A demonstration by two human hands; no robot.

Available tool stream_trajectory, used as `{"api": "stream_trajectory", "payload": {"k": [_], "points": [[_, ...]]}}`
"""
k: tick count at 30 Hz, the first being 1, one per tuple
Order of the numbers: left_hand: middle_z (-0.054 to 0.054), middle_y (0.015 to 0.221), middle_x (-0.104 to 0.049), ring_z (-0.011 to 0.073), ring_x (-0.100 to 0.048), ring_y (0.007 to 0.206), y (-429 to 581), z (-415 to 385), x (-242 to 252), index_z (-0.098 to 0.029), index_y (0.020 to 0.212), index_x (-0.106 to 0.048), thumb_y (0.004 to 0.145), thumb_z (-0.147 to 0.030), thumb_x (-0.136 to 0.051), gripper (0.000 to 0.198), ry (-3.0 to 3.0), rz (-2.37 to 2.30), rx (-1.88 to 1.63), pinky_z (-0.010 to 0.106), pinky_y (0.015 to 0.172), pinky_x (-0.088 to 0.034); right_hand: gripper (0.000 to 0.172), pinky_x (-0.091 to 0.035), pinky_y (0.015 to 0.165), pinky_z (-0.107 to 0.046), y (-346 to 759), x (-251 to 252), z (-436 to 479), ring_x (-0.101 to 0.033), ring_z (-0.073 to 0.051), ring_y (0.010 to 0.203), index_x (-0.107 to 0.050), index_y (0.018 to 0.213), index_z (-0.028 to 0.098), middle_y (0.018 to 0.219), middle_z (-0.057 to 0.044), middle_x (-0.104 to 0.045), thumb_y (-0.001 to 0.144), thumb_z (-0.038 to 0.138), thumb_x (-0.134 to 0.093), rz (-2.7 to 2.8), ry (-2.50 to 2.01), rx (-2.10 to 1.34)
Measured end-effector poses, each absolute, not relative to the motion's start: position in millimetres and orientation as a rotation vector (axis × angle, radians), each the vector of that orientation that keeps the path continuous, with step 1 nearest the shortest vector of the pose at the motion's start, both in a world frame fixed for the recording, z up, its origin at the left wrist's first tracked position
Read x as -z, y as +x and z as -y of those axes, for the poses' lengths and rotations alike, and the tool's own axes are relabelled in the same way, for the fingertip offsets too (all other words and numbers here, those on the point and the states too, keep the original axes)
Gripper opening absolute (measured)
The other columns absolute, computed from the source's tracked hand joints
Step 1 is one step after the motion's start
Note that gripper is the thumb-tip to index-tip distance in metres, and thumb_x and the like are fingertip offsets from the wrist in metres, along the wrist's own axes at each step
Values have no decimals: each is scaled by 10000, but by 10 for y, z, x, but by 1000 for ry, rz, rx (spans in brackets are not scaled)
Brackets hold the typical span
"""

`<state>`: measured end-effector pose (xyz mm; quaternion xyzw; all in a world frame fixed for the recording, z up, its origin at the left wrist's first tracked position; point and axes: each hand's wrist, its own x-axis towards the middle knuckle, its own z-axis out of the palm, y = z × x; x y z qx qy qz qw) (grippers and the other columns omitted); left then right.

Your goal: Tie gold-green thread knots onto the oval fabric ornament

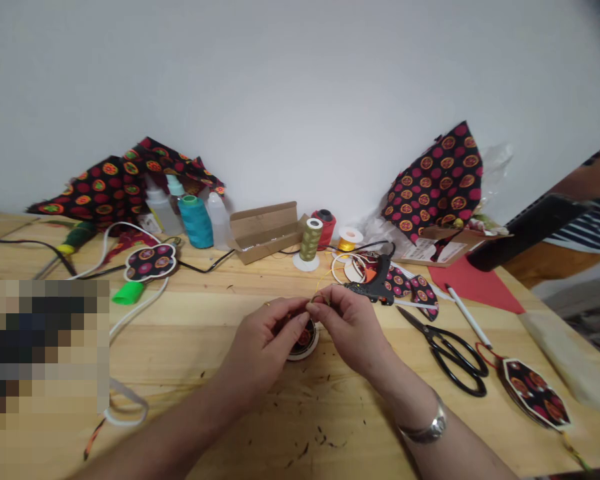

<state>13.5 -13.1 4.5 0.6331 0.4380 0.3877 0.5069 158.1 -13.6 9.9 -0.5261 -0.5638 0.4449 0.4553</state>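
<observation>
Near the middle of the wooden table, my left hand (275, 333) is closed beside a round, pale-rimmed piece with dark patterned fabric (304, 339), its fingers overlapping the piece's upper left. My right hand (347, 323) touches it at the fingertips, thumb and forefinger pinched on a thin yellowish thread (321, 297) above the round piece. The thread runs up toward the spools behind. Exactly what the left fingertips grip is hidden. Just behind my hands stand an olive thread spool (311, 240) and a red spool (326, 227).
Black scissors (450, 350), a white pen (469, 317) and an octagonal fabric piece (536, 395) lie right. Behind are a glue gun (375, 288), an open cardboard box (267, 233) and a teal spool (196, 222). White cable (123, 320) and a flower-shaped piece (151, 263) lie left.
</observation>
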Motion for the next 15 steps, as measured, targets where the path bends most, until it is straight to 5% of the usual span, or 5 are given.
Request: {"api": "stream_trajectory", "payload": {"k": [6,15], "points": [[1,790,-722,171,-632,736,134,107,-77,-212,819,-718,735,-286,-609,156,1435,-1179,-938,255,689,-485,103,-395,529,-229,1582,-74,132,-480,-113,551,-550,641,185,580,26,-539,723,237,-584,1391,-1329,-1074],[24,715,-698,142,-592,646,130,87,-74,-175,777,-716,696,-290,-657,153,1069,-1021,-849,234,600,-445,98,-383,502,-214,1576,-90,127,-459,-93,523,-541,636,173,562,36,-518,697,212,-607,1325,-1282,-1149]]}}
